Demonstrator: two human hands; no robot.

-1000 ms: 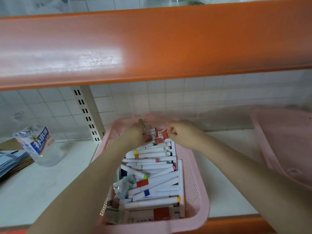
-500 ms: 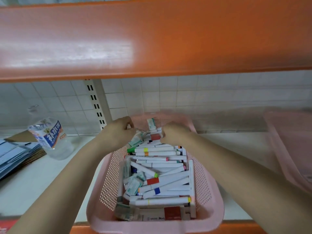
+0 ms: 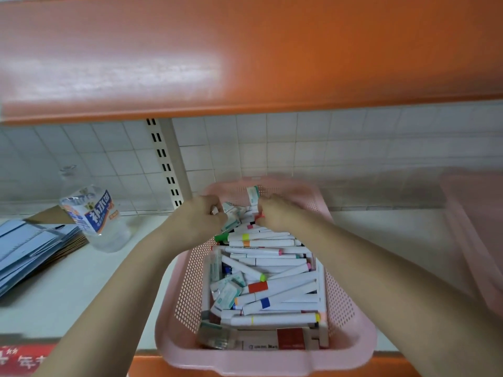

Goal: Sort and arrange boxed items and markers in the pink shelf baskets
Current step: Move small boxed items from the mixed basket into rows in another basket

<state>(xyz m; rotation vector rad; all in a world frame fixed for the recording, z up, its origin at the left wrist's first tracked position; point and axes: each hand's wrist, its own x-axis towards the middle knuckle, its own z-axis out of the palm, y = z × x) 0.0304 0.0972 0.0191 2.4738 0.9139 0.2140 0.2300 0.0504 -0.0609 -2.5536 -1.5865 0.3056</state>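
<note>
Both hands work at the far end of the pink basket: left hand pinches small boxes, right hand curls among them, its grip hidden. Markers look light, stiff, slick, best taken mid-barrel. The orange shelf crowds overhead; a bottle stands left.

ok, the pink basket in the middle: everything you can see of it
The pink basket looks like moulded plastic, rectangular, with perforated walls and a smooth rolled rim. It sits upright on the white shelf, its near rim overhanging the orange front edge. It is filled with white markers lying flat, small teal-and-white boxes and a red-and-white box along the near end. Both hands, left and right, work among items at its far end. Another pink basket stands apart to the right.
</note>
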